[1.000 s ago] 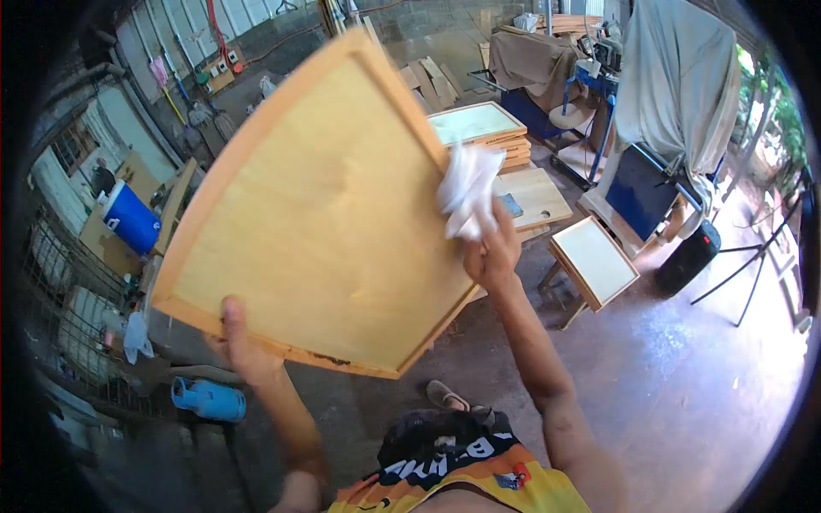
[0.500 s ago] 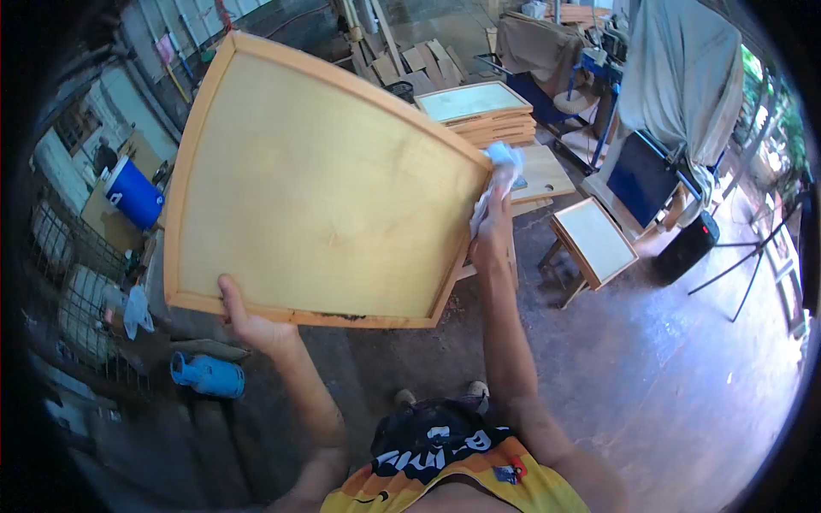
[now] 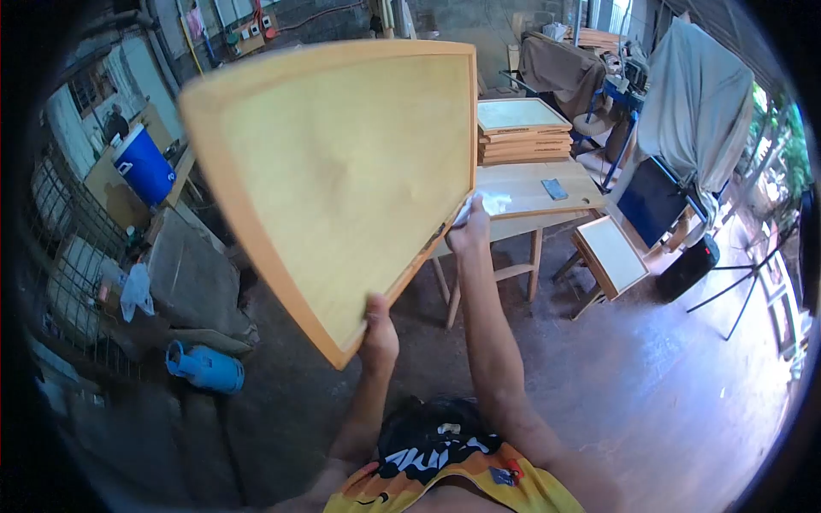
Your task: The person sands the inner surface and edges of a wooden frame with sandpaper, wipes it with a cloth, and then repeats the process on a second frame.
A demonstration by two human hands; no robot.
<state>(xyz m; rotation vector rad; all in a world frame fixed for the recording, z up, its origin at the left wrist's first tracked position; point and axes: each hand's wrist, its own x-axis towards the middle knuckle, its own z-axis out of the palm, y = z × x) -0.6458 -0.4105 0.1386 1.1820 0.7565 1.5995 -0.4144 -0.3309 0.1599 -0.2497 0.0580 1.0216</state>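
My left hand (image 3: 379,335) grips the raised wood-framed panel (image 3: 342,162) by its near corner, while my right hand (image 3: 469,229) presses a white cloth (image 3: 464,210) against its right edge.

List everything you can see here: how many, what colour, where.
Held panel: one, pale yellow, orange frame, centre
Cloth: one, white, held panel's edge
Table: one, wooden, ahead
Stacked panels: several, orange frames, on table
Pad: one, bluish, on table
Stool: one, wooden, right of table
Small panel: one, whitish, on stool
Speaker: one, black, right floor
Tripod: one, black, beside speaker
Drapes: two, grey, brown, background right
Cooler: one, blue, far left
Cylinder: one, blue, left floor
Bag: one, whitish, left
Clutter: uncountable, background
Shirt: one, multicoloured, bottom
Left hand: one, bare, gripping panel
Right hand: one, bare, on cloth
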